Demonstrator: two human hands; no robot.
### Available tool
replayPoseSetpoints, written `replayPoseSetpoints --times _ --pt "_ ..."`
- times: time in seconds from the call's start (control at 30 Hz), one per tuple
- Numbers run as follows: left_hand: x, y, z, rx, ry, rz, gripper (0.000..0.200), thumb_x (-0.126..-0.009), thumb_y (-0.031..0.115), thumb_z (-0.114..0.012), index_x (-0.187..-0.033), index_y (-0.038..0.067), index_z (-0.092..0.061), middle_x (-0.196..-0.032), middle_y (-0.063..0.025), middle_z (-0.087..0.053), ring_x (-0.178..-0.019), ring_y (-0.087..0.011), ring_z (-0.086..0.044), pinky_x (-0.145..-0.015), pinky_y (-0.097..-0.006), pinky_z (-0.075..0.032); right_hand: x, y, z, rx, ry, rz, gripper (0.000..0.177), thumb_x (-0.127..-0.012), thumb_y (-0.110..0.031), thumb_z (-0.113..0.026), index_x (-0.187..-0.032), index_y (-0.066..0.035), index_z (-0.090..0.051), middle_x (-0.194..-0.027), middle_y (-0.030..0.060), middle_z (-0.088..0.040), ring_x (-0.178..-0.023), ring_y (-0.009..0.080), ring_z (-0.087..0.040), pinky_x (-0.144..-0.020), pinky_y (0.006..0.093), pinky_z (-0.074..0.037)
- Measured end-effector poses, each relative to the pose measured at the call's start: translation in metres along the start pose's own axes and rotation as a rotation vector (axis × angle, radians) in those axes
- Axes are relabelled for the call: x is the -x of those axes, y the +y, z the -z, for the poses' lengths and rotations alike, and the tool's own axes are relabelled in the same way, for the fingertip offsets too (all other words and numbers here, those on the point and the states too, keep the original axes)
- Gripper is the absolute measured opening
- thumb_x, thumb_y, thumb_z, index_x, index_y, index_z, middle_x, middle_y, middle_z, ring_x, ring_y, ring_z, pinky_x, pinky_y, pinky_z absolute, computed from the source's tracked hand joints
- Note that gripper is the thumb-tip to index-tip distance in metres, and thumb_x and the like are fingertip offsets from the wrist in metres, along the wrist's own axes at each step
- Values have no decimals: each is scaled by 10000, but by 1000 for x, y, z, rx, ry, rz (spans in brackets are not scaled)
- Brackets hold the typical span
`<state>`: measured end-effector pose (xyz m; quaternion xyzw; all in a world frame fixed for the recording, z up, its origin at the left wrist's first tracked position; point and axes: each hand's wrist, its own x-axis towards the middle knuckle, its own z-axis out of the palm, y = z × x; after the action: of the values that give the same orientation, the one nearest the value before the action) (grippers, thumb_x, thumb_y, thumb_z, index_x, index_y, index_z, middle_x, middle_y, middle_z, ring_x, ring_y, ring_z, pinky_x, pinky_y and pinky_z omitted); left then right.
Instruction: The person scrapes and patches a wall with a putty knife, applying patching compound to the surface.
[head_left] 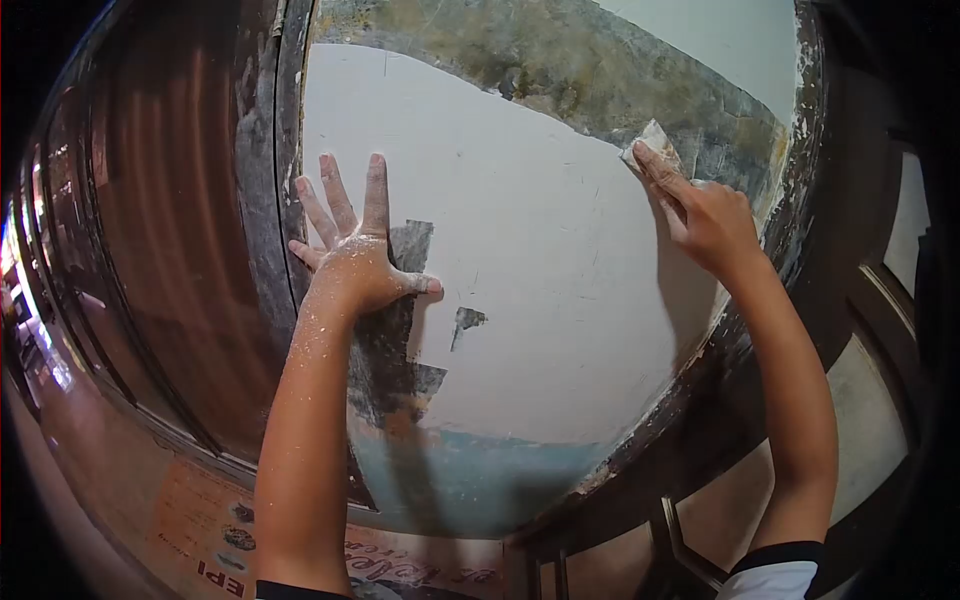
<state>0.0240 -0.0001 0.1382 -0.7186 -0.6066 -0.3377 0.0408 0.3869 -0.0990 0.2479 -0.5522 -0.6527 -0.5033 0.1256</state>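
My left hand (355, 255) lies flat with spread fingers against the white-coated wall panel (520, 220), near its left edge. White dust covers that hand and forearm. My right hand (705, 215) grips a folded, white-dusted piece that looks like sandpaper (657, 145). It presses on the wall at the upper right, where the white coat meets a bare grey-brown strip (560, 70). Dark uncoated patches (468, 322) show beside and below my left hand. My right palm and curled fingers are partly turned away from view.
A dark wooden door (170, 200) stands left of the panel. A worn dark frame (805, 150) borders it on the right, with panelled woodwork (870, 390) beyond. Pale blue paint (480, 475) runs along the bottom. Printed cardboard (200, 520) covers part of the floor.
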Motion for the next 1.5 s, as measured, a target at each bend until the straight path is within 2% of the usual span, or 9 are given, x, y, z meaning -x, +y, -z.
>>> replayPoseSetpoints --times 0.17,0.23,0.63,0.77,0.8,0.9,1.5 --pt "0 1 2 7 -7 -1 1794 -372 659 -1013 -1691 313 153 -1698 -250 330 -1549 -544 279 -1079 -906 -116 -3 -5 4 15 -9 -4 678 -1017 -276 -606 -1603 -521 -368 -726 145 -704 -649 373 -700 -600 490 -555" --pt "4 6 9 13 -45 26 1699 -463 590 -1023 -1700 339 113 -1708 -230 321 -1556 -516 286 -1132 -871 -117 -5 -9 5 -5 -9 -6 680 -1015 -267 -602 -1603 -518 -369 -743 154 -711 -666 378 -704 -605 495 -556" --pt "3 5 11 21 -77 16 1704 -445 615 -1017 -1702 343 100 -1697 -235 339 -1536 -516 327 -1127 -878 -94 -32 -40 8 -4 24 -3 683 -1017 -263 -592 -1597 -539 -362 -741 161 -705 -688 392 -711 -618 517 -560" --pt "3 5 13 -19 -85 12 1677 -478 635 -1000 -1697 355 116 -1695 -236 343 -1532 -520 330 -1116 -884 -126 -45 -55 14 23 -13 -6 664 -1036 -273 -578 -1598 -545 -353 -719 153 -691 -655 378 -701 -605 506 -559" --pt "3 2 9 14 -59 -6 1719 -431 647 -1006 -1702 332 108 -1709 -239 313 -1545 -530 297 -1107 -887 -106 -48 -58 15 56 1 12 652 -1047 -275 -570 -1600 -543 -352 -719 151 -691 -641 369 -693 -596 499 -557" --pt "3 2 7 1 -52 -8 1726 -425 656 -1005 -1703 323 106 -1705 -244 317 -1541 -531 305 -1104 -890 -104 -53 -64 13 66 42 32 654 -1052 -273 -566 -1605 -541 -343 -713 152 -687 -632 365 -688 -582 490 -551" --pt "1 1 16 -13 -156 -15 1636 -524 667 -973 -1699 337 116 -1687 -247 353 -1518 -552 331 -1097 -896 -141 -94 -126 31 25 31 -10 617 -1055 -292 -547 -1596 -530 -371 -765 163 -709 -699 373 -719 -630 505 -574"
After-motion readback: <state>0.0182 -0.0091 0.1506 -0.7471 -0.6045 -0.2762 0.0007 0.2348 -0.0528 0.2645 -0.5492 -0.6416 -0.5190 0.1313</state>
